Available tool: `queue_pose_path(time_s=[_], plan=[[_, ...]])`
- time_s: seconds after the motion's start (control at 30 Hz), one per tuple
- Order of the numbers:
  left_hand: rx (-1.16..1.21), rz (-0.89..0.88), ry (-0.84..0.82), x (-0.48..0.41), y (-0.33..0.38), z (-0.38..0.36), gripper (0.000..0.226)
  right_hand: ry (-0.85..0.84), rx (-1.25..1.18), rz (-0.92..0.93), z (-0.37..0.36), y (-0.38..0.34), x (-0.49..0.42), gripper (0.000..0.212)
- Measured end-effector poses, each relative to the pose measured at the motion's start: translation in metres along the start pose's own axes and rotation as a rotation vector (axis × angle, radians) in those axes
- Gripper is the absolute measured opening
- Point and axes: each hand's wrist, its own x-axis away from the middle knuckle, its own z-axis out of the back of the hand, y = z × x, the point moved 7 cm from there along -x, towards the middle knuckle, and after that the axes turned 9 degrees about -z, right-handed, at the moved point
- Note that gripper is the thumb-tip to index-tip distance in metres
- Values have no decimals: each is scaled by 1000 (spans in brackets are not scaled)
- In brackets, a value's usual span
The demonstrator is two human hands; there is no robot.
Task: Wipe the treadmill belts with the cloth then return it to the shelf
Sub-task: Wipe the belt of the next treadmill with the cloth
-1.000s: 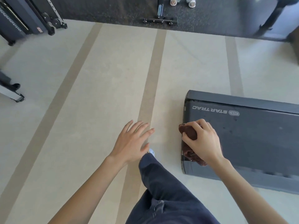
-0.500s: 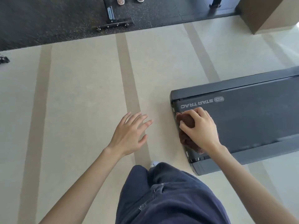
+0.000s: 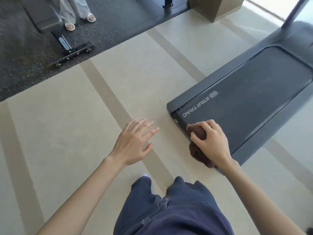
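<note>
A dark grey treadmill (image 3: 250,92) with a black belt and a white "STAR TRAC" mark lies at the right, its rear end nearest me. My right hand (image 3: 211,141) presses a crumpled brown cloth (image 3: 198,145) on the belt's rear edge, fingers curled over it. Part of the cloth hangs down past the end of the deck. My left hand (image 3: 133,141) hovers over the beige floor to the left of the treadmill, fingers spread and holding nothing. No shelf is in view.
My legs in dark blue trousers (image 3: 169,209) fill the bottom middle. At the top left, a weight bench base (image 3: 67,46) stands on black rubber flooring, with another person's sandalled feet (image 3: 79,21) behind it. A brown pillar (image 3: 216,7) stands top right.
The view has swung to the right and tilted, so the treadmill now runs diagonally up to the right. My right hand has slid the cloth toward the near corner of the belt end. The left hand stays spread.
</note>
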Motion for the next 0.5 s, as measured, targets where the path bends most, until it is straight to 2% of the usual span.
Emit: queue_pose_path(time_s=[0.3,0.5], plan=[[24,-369,-19,-63,-47,1,48,293,-77,-249,21,-8,0,17],[51,-570,-50,-128,-60,-13,49,393,-98,-406,23,10,-20,18]])
